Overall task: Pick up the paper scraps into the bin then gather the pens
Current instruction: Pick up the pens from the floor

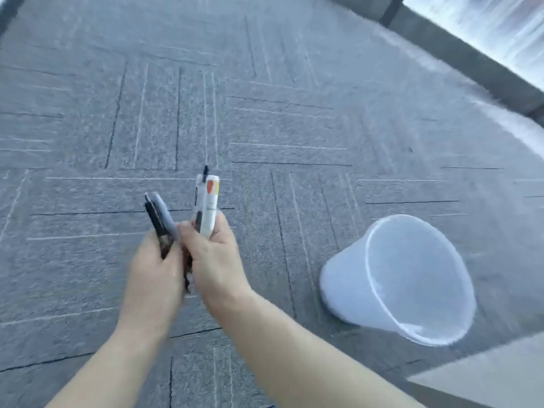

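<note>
Both hands are raised together over the grey carpet, low in the middle of the head view. My left hand (154,269) grips a bunch of dark pens (160,214) that point up and away. My right hand (216,254) grips a white marker with an orange and yellow label (209,201) plus a thin black-tipped pen beside it. The two hands touch at the fingers. The white translucent bin (347,278) stands on the carpet to the right of my right forearm, its mouth facing me; what lies inside is too blurred to tell. No paper scraps show on the carpet.
Grey carpet tiles (265,113) with thin line patterns fill the floor. A dark skirting and a bright window strip (485,28) run along the upper right. A pale flat surface (500,378) juts in at the lower right corner, close to the bin.
</note>
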